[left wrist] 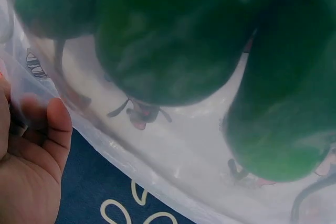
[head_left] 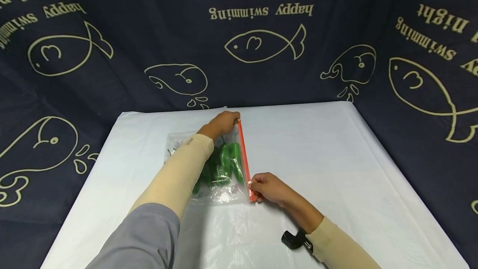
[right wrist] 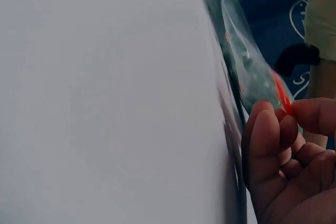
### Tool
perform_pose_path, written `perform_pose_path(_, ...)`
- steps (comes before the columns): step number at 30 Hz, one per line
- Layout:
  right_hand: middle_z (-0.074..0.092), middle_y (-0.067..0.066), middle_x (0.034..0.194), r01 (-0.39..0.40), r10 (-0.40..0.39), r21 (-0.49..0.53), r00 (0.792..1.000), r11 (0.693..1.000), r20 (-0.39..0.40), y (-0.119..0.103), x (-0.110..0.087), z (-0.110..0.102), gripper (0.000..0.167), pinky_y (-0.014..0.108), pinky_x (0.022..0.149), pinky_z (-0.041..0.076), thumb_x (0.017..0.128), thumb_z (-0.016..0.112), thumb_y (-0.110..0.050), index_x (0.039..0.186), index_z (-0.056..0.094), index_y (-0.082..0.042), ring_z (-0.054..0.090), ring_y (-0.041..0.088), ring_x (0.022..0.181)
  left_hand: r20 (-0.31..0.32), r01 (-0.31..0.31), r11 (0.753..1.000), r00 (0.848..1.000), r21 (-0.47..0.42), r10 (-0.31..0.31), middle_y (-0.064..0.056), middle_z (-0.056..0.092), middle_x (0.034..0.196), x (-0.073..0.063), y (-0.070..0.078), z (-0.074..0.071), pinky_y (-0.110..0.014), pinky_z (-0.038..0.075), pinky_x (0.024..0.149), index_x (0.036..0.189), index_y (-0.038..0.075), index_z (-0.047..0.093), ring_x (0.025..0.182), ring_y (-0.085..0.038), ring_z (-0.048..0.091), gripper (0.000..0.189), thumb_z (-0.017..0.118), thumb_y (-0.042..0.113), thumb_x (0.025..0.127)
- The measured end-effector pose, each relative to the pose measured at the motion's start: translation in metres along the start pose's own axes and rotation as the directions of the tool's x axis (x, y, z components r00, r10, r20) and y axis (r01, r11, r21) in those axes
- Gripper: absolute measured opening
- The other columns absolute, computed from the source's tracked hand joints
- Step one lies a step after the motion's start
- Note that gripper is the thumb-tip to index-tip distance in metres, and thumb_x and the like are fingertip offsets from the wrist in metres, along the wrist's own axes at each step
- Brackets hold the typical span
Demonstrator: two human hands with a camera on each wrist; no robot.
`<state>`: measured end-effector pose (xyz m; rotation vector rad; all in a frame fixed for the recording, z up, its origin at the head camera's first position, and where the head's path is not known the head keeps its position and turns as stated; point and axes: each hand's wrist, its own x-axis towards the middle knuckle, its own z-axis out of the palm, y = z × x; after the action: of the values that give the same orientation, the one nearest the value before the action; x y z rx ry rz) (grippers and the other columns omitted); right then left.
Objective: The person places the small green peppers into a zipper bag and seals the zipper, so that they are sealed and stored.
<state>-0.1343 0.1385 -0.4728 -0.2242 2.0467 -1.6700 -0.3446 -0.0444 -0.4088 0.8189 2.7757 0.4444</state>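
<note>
A clear plastic zip bag (head_left: 224, 196) lies on the white table with several green peppers (head_left: 225, 163) inside. Along its right edge runs a red zip strip (head_left: 242, 148). My left hand (head_left: 225, 122) grips the bag at the far end of this strip. In the left wrist view its curled fingers (left wrist: 60, 124) are at the clear film, beside large pepper ends (left wrist: 168, 40). At the strip's near end, my right hand (head_left: 269, 189) pinches the red edge by a small white slider (head_left: 249, 183). Thumb and fingers meet at the red strip (right wrist: 282, 92) in the right wrist view.
The white table (head_left: 306, 148) extends around the bag, its far edge close behind my left hand. Dark blue cloth (head_left: 261, 82) with fish and whale drawings hangs behind and at the sides. A black strap mount (head_left: 295, 239) sits on my right wrist.
</note>
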Motion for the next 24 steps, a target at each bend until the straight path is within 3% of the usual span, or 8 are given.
perform_pose_path(9, 0.058, 0.007, 0.069, -0.003, 0.010, -0.072, 0.996, 0.997, 0.094, 0.000, -0.016, -0.002, 0.023, 0.027, 0.057, 0.050, 0.098, 0.056, -0.012, 0.083, 0.059, 0.005, 0.058, 0.018, 0.062, -0.014, 0.042, 0.998, 0.999, -0.042, -0.043, -0.003, 0.042, 0.076, -0.002, -0.008, -0.001, -0.034, 0.040, 0.068, 0.090, 0.012, 0.047, 0.072, -0.021, 0.044, 0.021, 0.041, 0.021, 0.107)
perform_pose_path(14, 0.060, 0.006, 0.066, 0.026, -0.010, -0.105, 0.988, 0.994, 0.154, 0.000, -0.018, -0.006, 0.025, 0.025, 0.056, 0.046, 0.096, 0.060, -0.011, 0.078, 0.059, 0.006, 0.054, 0.015, 0.059, 0.011, 0.005, 0.999, 1.000, -0.035, -0.005, -0.004, 0.049, 0.080, 0.001, -0.007, 0.005, -0.035, 0.042, 0.075, 0.097, 0.010, 0.053, 0.076, -0.020, 0.048, 0.019, 0.041, 0.021, 0.107)
perform_pose_path(18, 0.058, 0.005, 0.063, 0.054, -0.029, -0.113, 0.978, 0.992, 0.206, 0.002, -0.018, -0.011, 0.024, 0.024, 0.056, 0.046, 0.094, 0.062, -0.010, 0.079, 0.065, 0.008, 0.051, 0.015, 0.057, 0.049, -0.027, 0.998, 0.998, -0.062, 0.030, -0.009, 0.062, 0.103, 0.003, -0.002, 0.006, -0.038, 0.045, 0.090, 0.119, 0.007, 0.059, 0.096, -0.023, 0.057, 0.027, 0.041, 0.022, 0.107)
perform_pose_path(22, 0.060, 0.007, 0.067, 0.063, -0.027, -0.150, 0.973, 0.987, 0.230, 0.002, -0.020, -0.022, 0.023, 0.026, 0.057, 0.049, 0.096, 0.061, -0.013, 0.083, 0.069, 0.004, 0.055, 0.017, 0.060, 0.066, -0.050, 0.992, 0.996, -0.116, 0.058, -0.015, 0.057, 0.132, -0.003, -0.001, 0.002, -0.041, 0.041, 0.104, 0.139, 0.003, 0.053, 0.122, -0.028, 0.052, 0.039, 0.042, 0.023, 0.107)
perform_pose_path(24, 0.061, 0.007, 0.072, 0.065, -0.024, -0.181, 0.976, 0.981, 0.217, 0.001, -0.023, -0.029, 0.020, 0.027, 0.059, 0.050, 0.097, 0.060, -0.014, 0.089, 0.071, 0.001, 0.058, 0.018, 0.063, 0.056, -0.089, 0.986, 0.994, -0.139, 0.098, -0.017, 0.053, 0.137, -0.013, -0.002, -0.002, -0.042, 0.040, 0.106, 0.142, 0.001, 0.051, 0.126, -0.031, 0.050, 0.042, 0.043, 0.022, 0.106)
